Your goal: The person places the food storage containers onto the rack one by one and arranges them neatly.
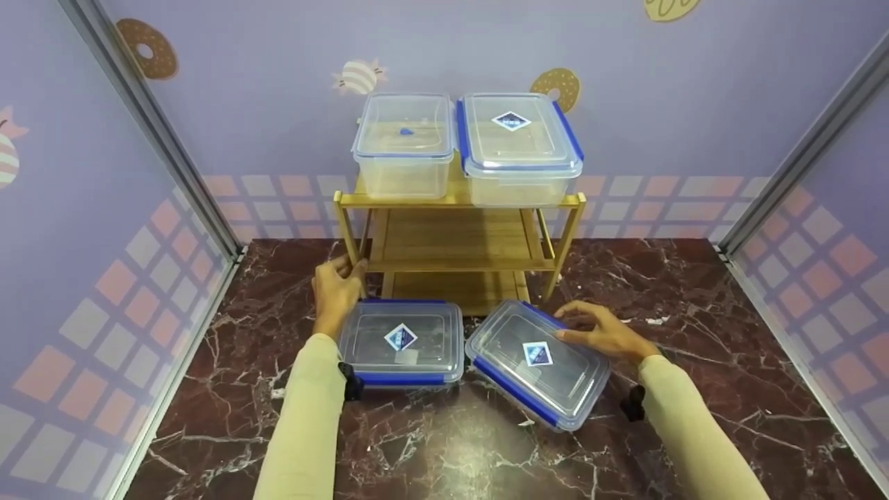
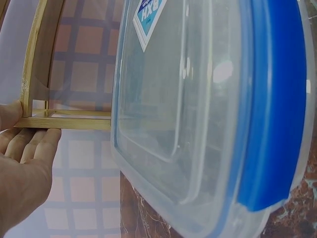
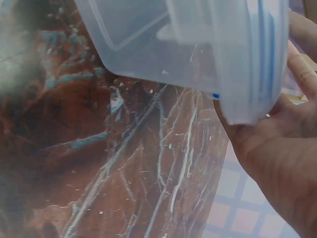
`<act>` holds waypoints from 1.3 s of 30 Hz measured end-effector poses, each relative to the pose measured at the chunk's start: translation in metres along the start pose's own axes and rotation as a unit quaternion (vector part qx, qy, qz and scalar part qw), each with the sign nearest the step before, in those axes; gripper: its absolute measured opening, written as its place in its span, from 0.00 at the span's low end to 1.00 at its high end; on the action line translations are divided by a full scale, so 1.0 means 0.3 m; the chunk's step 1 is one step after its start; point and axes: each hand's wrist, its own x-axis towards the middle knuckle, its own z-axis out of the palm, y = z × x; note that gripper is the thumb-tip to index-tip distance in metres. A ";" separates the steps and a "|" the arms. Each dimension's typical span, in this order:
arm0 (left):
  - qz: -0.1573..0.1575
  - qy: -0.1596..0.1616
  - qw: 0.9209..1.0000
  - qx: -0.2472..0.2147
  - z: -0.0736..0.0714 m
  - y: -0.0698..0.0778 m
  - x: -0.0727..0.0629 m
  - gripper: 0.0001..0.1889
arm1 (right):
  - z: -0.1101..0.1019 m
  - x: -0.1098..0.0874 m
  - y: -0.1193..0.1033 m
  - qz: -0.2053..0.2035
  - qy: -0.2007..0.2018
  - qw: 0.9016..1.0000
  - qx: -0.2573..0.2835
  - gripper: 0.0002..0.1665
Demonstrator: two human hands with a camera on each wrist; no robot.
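My left hand (image 1: 336,294) grips the front left leg of a small wooden shelf rack (image 1: 458,266). In the left wrist view its thumb and fingers lie on opposite sides of the wooden frame (image 2: 74,123). Beside that wrist stands a clear plastic food container (image 1: 430,347) with blue clips and a diamond label. My right hand (image 1: 604,335) holds a second such container (image 1: 510,333), turned at an angle, by the rim on its far right side. The right wrist view shows the fingers partly hidden behind that container's lid (image 3: 252,64).
Two more clear containers stand side by side on the rack's top: the left one (image 1: 406,173) has no blue clips in sight, the right one (image 1: 517,187) has them. Dark red marble-patterned surface (image 1: 458,458) lies below. Purple patterned walls (image 1: 278,104) enclose the back and sides.
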 end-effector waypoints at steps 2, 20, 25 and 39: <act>-0.002 -0.001 1.000 -0.001 0.002 -0.001 -0.002 0.17 | 0.002 -0.012 0.006 0.002 0.000 1.000 0.004 0.24; 0.003 0.004 1.000 -0.014 0.009 0.002 0.001 0.17 | 0.051 -0.067 0.016 -0.001 -0.010 1.000 0.023 0.26; -0.004 0.005 1.000 -0.009 0.004 -0.002 -0.002 0.17 | 0.064 -0.071 0.020 0.015 -0.015 1.000 0.014 0.28; -0.006 -0.002 1.000 -0.003 -0.003 0.003 -0.003 0.18 | 0.106 -0.097 0.012 0.034 -0.005 0.998 0.046 0.32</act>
